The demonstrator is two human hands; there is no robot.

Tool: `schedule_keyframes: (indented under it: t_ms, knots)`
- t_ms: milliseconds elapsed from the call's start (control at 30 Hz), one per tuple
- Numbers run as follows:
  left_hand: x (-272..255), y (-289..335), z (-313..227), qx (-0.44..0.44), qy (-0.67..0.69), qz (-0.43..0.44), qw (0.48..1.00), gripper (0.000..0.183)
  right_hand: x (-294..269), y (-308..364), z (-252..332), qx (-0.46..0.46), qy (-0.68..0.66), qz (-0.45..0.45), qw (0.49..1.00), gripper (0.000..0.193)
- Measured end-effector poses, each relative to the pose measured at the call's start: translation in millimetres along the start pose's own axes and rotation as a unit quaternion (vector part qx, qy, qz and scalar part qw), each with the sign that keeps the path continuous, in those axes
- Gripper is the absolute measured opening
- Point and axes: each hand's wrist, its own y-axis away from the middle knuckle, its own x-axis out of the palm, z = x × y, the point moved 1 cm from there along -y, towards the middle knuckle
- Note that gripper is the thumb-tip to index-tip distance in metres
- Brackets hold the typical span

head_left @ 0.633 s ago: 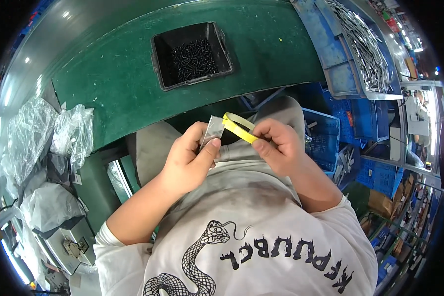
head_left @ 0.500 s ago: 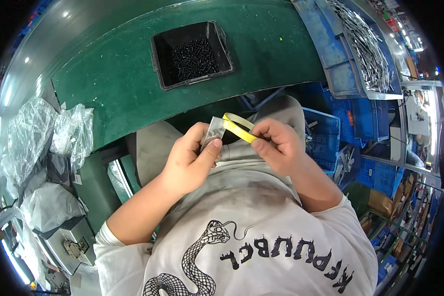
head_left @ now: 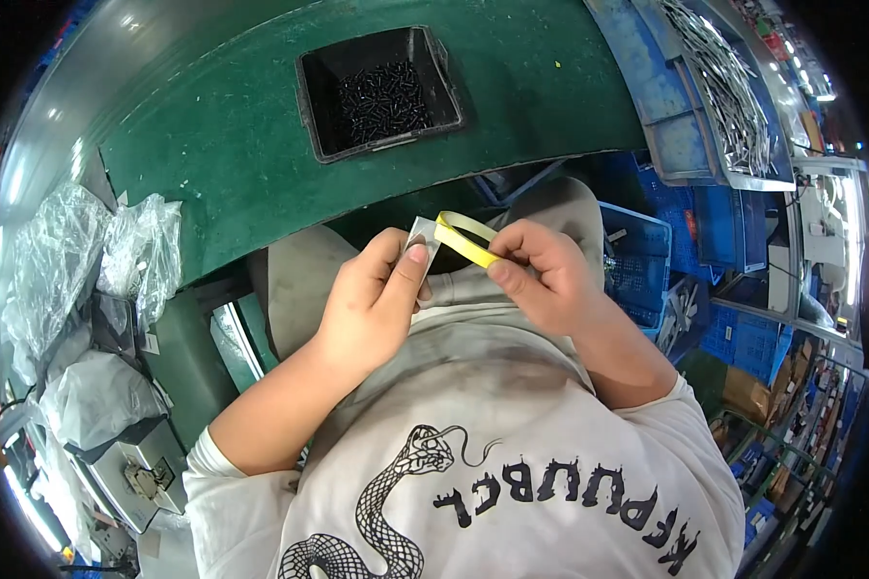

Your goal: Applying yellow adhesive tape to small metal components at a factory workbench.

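Above my lap, my left hand (head_left: 372,301) pinches a small clear plastic bag (head_left: 423,241) between thumb and fingers. A roll of yellow tape (head_left: 468,249), a thin ring, touches the bag's right edge. My right hand (head_left: 543,272) grips the other side of the ring with thumb and forefinger. Beyond both hands, on the green table, stands a black bin (head_left: 381,92) holding many small black cylindrical parts (head_left: 386,104). What the bag contains, if anything, is too small to make out.
The green table (head_left: 232,164) curves across the front. Crumpled clear plastic bags (head_left: 140,251) hang at its left end. A blue crate of long metal strips (head_left: 661,116) stands at the far right. Below it, a blue basket (head_left: 637,261) sits beside my right leg.
The clear bag has tilted slightly, and my left thumb has moved up along it. Both hands keep their hold. The table and bin appear slightly higher in view.
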Motion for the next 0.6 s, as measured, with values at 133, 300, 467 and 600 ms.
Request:
schedule_keyframes:
  t_ms: [133,300,467,600]
  knots:
    - [1.7,0.1,-1.6,-0.003,-0.009,-0.009,1.000,0.026,0.7,-0.4,0.3,0.005,0.007,0.003,1.000,0.013]
    - [0.7,-1.5,2.1,-0.026,-0.038,-0.025,0.999,0.033,2.1,-1.2,2.1,0.025,0.013,0.019,0.999,0.013]
    - [0.2,-2.9,2.9,-0.035,-0.028,-0.028,0.999,0.035,3.8,-2.5,2.4,0.018,0.027,0.019,0.999,0.013]
    - [1.6,-3.2,1.9,-0.045,-0.004,-0.039,0.998,0.036,4.7,-3.1,1.6,0.011,0.035,0.013,0.999,0.014]
